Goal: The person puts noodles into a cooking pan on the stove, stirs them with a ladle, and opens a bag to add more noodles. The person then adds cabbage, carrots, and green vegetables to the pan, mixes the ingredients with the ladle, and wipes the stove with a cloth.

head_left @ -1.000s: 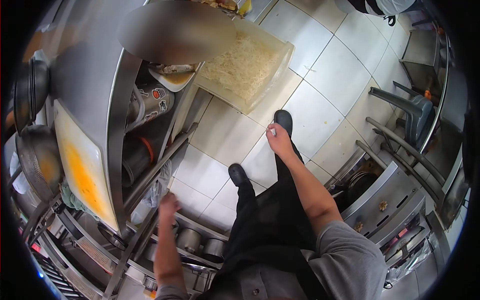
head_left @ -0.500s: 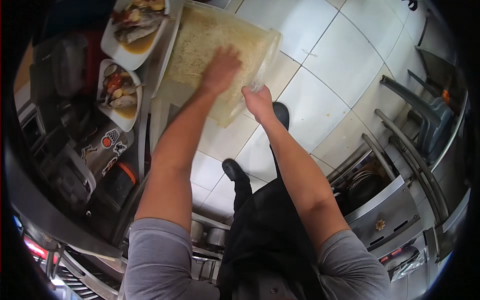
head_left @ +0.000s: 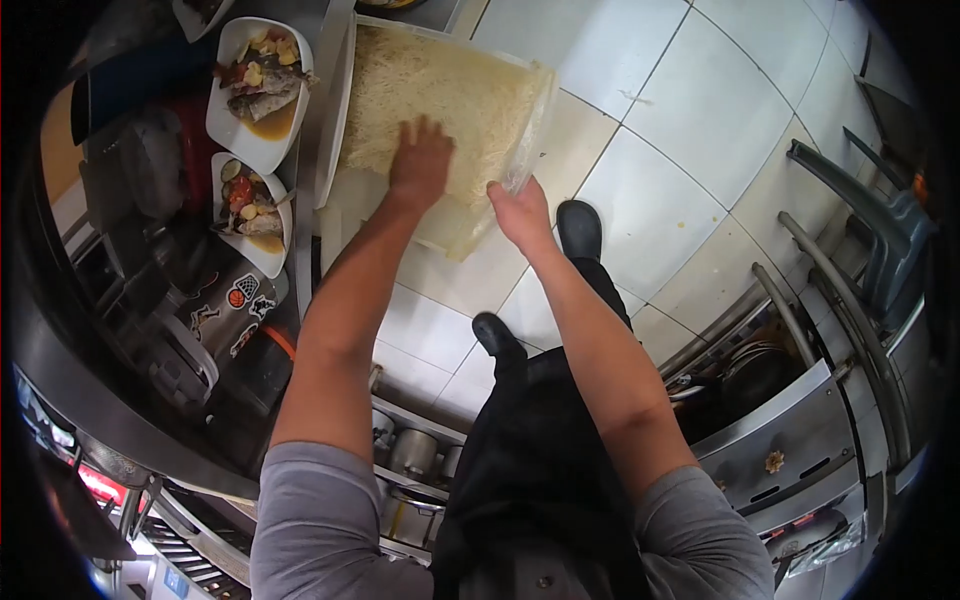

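A pale, translucent plastic tub [head_left: 460, 240] stands out over the floor beside the counter. In it lies a layer of cream-coloured, crumb-like material [head_left: 480, 100]. My left hand [head_left: 422, 165] is over this layer, fingers stretched out and slightly blurred, with nothing visible in it. Whether the palm presses on the crumbs, I cannot tell. My right hand [head_left: 522, 215] is closed on the tub's near right edge, its thumb on top, where clear plastic shows crinkled.
Left of the tub, two white dishes of fish in sauce, a larger one [head_left: 220, 125] and a smaller one [head_left: 282, 255], sit on the counter. Pots [head_left: 413, 453] stand on a low shelf below. At right are a steel unit [head_left: 790, 440] and metal rails [head_left: 850, 310] above the tiled floor [head_left: 660, 200].
My left hand has moved back toward me and a little left over the crumbs. My right hand keeps its hold on the tub's edge. The view has shifted slightly.
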A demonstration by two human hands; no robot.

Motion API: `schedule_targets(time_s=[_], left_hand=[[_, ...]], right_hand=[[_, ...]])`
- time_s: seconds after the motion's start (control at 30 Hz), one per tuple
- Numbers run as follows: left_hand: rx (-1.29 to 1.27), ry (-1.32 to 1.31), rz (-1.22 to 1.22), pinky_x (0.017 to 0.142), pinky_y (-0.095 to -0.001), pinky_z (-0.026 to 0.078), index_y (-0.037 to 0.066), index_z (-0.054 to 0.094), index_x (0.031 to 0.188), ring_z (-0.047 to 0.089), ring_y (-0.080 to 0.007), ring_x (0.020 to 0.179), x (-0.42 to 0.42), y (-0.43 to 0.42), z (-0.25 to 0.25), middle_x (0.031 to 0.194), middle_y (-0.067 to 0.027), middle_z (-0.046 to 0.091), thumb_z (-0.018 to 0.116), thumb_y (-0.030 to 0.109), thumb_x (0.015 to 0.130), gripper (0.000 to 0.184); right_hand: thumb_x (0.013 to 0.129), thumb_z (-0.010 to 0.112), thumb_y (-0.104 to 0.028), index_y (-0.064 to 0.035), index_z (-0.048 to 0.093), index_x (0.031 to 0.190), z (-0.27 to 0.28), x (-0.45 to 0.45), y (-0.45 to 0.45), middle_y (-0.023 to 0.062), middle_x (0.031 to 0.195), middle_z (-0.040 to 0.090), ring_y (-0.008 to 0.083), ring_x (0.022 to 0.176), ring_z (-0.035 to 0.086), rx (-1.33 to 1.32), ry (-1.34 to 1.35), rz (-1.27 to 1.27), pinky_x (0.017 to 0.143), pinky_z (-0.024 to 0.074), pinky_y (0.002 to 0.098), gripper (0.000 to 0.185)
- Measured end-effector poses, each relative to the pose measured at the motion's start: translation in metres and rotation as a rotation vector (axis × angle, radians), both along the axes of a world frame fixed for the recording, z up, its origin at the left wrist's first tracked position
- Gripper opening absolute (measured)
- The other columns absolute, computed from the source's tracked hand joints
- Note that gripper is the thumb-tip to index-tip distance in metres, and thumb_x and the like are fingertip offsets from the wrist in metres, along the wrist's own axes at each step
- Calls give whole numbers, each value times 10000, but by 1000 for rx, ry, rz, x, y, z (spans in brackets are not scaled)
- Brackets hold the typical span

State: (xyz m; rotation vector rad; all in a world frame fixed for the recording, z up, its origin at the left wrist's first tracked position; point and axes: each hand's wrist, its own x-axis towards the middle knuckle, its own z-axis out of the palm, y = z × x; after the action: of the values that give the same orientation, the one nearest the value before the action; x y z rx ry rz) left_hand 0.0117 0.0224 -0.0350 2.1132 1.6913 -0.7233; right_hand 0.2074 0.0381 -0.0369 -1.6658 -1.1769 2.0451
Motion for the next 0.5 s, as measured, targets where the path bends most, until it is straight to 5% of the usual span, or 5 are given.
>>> schedule_targets(time_s=[0.13,0.2,0.23,0.37,0.5], left_hand=[[-215,347,28,1126,-526,276,92,594,1269,397,-316,1363,-28,-3,15,1366,-127,524,502,189,915,379],[-699,379,245,1029,-529,378,75,596,1280,468,-332,1299,-13,27,34,1363,-159,540,551,160,890,402],[-707,390,236,1029,-529,378,75,596,1280,468,-332,1299,-13,28,32,1363,-159,540,551,160,890,402],[432,23,253,1029,-489,406,75,536,1325,487,-340,1270,-42,57,-14,1338,-167,545,575,200,884,461],[432,53,373,1060,-531,373,126,437,1420,425,-336,1328,-58,91,-28,1402,-155,486,597,233,881,572]], right_hand=[[843,621,-210,25,575,1180,11,8,7,208,1060,677,313,1009,655,-51,-22,69,894,487,379,414],[853,623,-221,22,576,1184,9,3,7,210,1069,676,318,1007,655,24,-29,40,893,485,378,413],[853,623,-221,22,576,1184,14,3,6,210,1069,676,318,1007,655,13,-23,31,893,485,378,413],[854,626,-233,18,573,1202,25,9,17,210,1098,673,325,1034,651,-80,-43,102,910,479,375,432],[854,625,-247,8,562,1219,1,9,6,208,1105,672,327,1034,651,31,-16,87,914,478,379,450]])
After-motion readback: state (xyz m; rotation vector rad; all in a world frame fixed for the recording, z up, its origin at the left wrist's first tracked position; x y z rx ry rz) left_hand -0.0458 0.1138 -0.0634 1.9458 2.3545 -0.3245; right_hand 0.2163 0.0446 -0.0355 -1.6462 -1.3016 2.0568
